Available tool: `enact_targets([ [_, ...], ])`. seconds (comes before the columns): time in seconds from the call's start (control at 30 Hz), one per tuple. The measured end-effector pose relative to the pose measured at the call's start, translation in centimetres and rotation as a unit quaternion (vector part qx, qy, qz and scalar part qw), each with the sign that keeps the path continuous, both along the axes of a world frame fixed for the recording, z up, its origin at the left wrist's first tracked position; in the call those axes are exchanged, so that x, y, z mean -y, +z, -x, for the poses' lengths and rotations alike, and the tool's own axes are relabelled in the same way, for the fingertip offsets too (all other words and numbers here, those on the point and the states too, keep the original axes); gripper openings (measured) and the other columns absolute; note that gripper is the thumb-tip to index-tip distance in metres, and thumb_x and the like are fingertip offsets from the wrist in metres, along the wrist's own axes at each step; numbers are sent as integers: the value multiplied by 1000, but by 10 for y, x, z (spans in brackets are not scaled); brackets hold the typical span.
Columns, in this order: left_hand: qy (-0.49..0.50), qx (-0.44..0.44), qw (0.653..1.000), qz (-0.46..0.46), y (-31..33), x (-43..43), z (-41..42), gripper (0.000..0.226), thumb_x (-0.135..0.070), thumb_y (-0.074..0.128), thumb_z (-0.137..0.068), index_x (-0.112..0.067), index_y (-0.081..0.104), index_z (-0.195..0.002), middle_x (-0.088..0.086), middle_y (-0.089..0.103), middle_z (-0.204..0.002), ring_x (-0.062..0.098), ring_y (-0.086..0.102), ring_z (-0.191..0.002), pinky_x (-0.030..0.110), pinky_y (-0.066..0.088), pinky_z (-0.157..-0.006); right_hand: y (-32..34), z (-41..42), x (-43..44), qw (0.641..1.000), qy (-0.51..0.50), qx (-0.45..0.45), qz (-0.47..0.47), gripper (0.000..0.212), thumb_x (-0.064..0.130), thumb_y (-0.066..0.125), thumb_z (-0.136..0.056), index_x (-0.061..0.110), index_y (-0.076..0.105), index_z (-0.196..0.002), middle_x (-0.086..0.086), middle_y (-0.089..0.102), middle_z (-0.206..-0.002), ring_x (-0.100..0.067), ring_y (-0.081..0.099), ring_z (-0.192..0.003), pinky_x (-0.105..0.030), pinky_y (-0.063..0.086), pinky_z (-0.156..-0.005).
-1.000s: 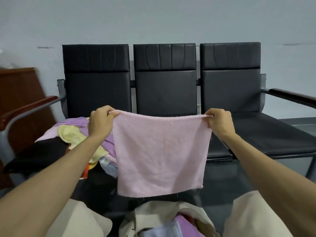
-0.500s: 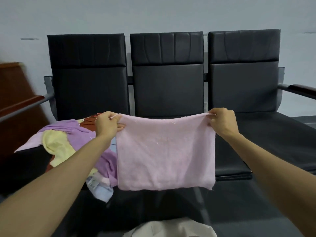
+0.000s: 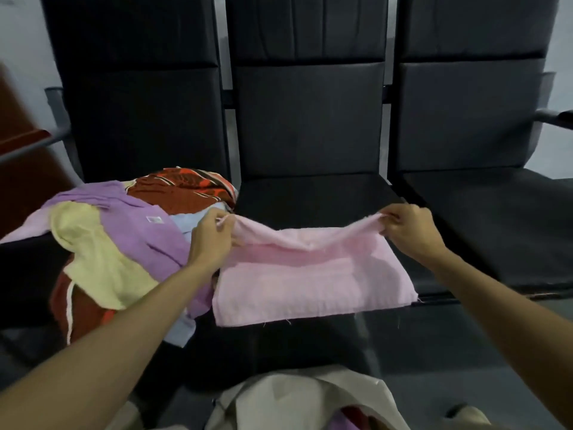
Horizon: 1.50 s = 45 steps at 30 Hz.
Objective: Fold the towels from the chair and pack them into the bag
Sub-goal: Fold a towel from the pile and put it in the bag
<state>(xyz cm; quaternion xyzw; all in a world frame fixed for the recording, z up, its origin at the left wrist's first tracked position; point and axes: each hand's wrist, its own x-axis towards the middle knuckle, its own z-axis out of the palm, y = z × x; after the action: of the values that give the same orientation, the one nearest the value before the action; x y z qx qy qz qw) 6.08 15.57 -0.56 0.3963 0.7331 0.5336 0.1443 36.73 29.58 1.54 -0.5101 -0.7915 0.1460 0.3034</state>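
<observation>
A pink towel [image 3: 313, 283] lies across the front of the middle seat [image 3: 313, 197] of a black three-seat chair. My left hand [image 3: 212, 235] pinches its far left corner and my right hand [image 3: 409, 228] pinches its far right corner, both lifted slightly above the seat. The far edge sags between them over the rest of the towel. On the left seat sits a pile of towels [image 3: 124, 243]: purple, pale yellow, light blue and a red patterned one. A beige bag [image 3: 297, 398] stands open at the bottom, with purple and red cloth inside.
The right seat [image 3: 496, 218] is bare. A dark armrest [image 3: 558, 117] sticks out at the far right, and a grey armrest bar [image 3: 31, 147] runs along the left beside brown wooden furniture [image 3: 18, 169]. Dark floor lies in front of the chair.
The pink towel hung in the air between my hands; now it is lowered onto the middle seat with its lower part lying flat. The view has tilted down and closer.
</observation>
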Motion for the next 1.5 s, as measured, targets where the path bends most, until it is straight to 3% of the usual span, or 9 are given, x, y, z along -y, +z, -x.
enact_targets([
  [0.07,-21,16,999,21,-16,16,-11,18,-19,48,-99,-25,51,-81,12,67,-87,28,71,-71,50,59,-70,-14,-9,12,998,24,42,49,23,5,54,-89,7,73,-100,-9,75,-86,-24,71,-84,-32,54,-81],
  [0.2,-32,-75,990,116,-46,40,-26,12,-20,44,-101,-14,53,-96,3,62,-100,20,57,-90,30,41,-79,-39,-22,26,985,47,152,63,24,8,55,-90,14,75,-103,-2,72,-108,-25,64,-102,-33,49,-90],
  [0.4,-44,-127,977,166,-70,25,-18,12,-26,36,-102,-22,47,-104,-3,58,-119,18,54,-98,33,43,-83,-58,-9,14,989,22,142,34,31,7,51,-87,25,76,-93,-5,73,-98,-28,64,-88,-36,52,-75],
  [0.73,34,-65,997,-19,-53,9,-12,6,-17,44,-100,-14,47,-96,7,58,-95,24,49,-85,33,36,-71,-51,4,-6,998,-42,-45,-29,24,12,52,-97,7,70,-113,-9,73,-104,-26,64,-94,-10,31,-65],
  [0.9,48,-59,996,-49,-40,30,-11,6,-16,46,-99,-12,49,-95,8,57,-92,24,51,-85,29,37,-64,-38,-19,15,998,-20,-32,-49,20,13,57,-94,9,72,-108,-8,74,-92,-18,58,-73,-19,36,-66],
  [1.0,25,-67,997,19,-41,41,-12,14,-19,44,-99,-8,54,-97,9,60,-95,24,54,-89,29,37,-64,-40,-35,28,999,25,11,-39,17,9,62,-89,9,75,-100,-6,73,-86,-23,65,-80,-12,35,-63],
  [1.13,-10,-109,983,147,-50,45,-17,35,-31,32,-104,-10,59,-100,5,60,-105,21,53,-96,32,38,-83,-45,-41,36,988,48,137,49,18,20,58,-90,16,74,-87,1,69,-82,-24,62,-88,-26,37,-67],
  [1.23,15,-151,978,146,-51,39,-14,32,-23,38,-101,-6,61,-88,13,56,-105,24,51,-90,34,36,-79,-47,-36,35,986,22,135,92,32,29,50,-91,20,64,-64,1,61,-69,-26,56,-75,-33,42,-61],
  [1.5,31,-138,943,302,-56,22,-4,37,-30,46,-99,2,55,-115,19,60,-104,30,53,-88,33,38,-72,-60,-19,18,987,-75,76,122,17,17,54,-88,2,61,-94,-13,60,-100,-27,54,-87,-30,38,-65],
])
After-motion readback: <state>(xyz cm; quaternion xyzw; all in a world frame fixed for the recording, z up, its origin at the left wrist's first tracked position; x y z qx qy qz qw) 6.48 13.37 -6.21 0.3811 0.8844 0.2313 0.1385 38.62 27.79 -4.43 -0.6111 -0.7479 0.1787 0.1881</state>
